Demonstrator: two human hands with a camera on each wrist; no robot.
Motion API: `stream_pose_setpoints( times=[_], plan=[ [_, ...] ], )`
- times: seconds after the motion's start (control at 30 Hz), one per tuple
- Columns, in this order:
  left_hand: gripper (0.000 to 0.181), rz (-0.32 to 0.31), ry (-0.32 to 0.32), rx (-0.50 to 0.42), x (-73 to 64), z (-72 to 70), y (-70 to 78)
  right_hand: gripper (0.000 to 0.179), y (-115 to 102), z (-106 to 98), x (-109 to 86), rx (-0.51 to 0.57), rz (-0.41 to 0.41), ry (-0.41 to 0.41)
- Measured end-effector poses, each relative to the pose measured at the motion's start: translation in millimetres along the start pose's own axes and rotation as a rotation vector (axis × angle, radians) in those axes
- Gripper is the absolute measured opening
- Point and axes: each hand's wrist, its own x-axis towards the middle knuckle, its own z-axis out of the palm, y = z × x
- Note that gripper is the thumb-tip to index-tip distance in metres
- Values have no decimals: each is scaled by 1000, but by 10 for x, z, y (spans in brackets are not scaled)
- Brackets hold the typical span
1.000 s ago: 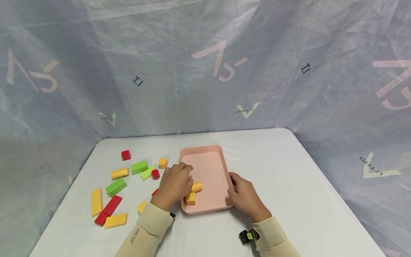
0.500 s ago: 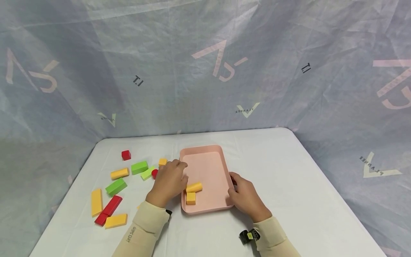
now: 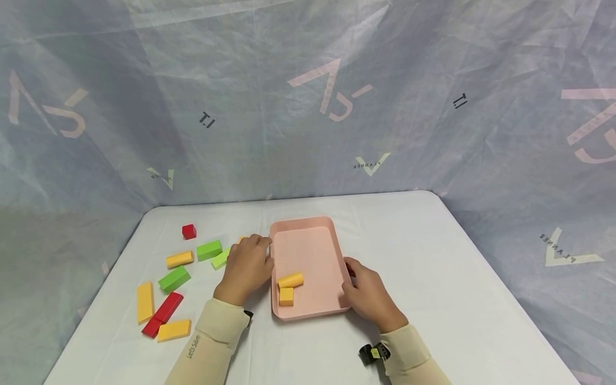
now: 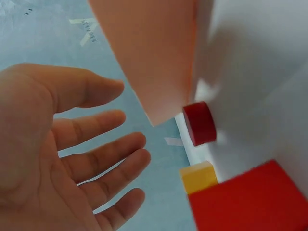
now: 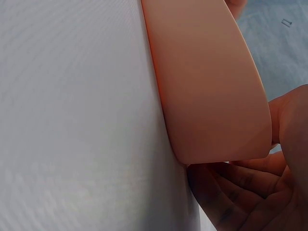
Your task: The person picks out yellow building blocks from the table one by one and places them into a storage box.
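A pink tray [image 3: 315,251] lies on the white table, with a yellow cylinder [image 3: 291,280] and a yellow cube [image 3: 286,297] in its near left corner. At the tray's right side my right hand [image 3: 369,294] grips the rim; its fingers curl by the tray's corner [image 5: 216,120] in the right wrist view. My left hand [image 3: 246,267] hovers along the left rim, fingers spread and nothing in them. Close by in the left wrist view are a red cylinder [image 4: 199,123], a yellow block [image 4: 198,177] and a large-looking red block [image 4: 250,202]. The left hand hides these from the head camera.
Left on the table lie green blocks [image 3: 209,250], a yellow cylinder [image 3: 180,259], a red cube [image 3: 189,231], yellow slabs [image 3: 145,303] and red blocks [image 3: 168,308]. A grey printed curtain [image 3: 308,107] stands behind the table.
My left hand has drawn left from over the tray to beside its rim, uncovering the yellow cylinder inside and covering the red cylinder. The right hand and tray stay put.
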Motion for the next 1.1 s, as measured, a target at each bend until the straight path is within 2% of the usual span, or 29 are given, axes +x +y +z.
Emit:
stream_pose_setpoints(
  times=[0.17,0.53,0.9,1.1],
  plan=[
    [34,-1,29,25,13,17,-45,51,-6,-2,3,8,1,-4],
    [35,-33,41,-5,39,74,-129,51,-7,-5,1,14,-10,-2],
    [38,-102,-48,-26,70,118,-208,52,4,-14,0,-18,-4,5],
    [42,-140,-86,-28,63,151,-266,53,4,-3,2,4,-7,-7]
  ],
)
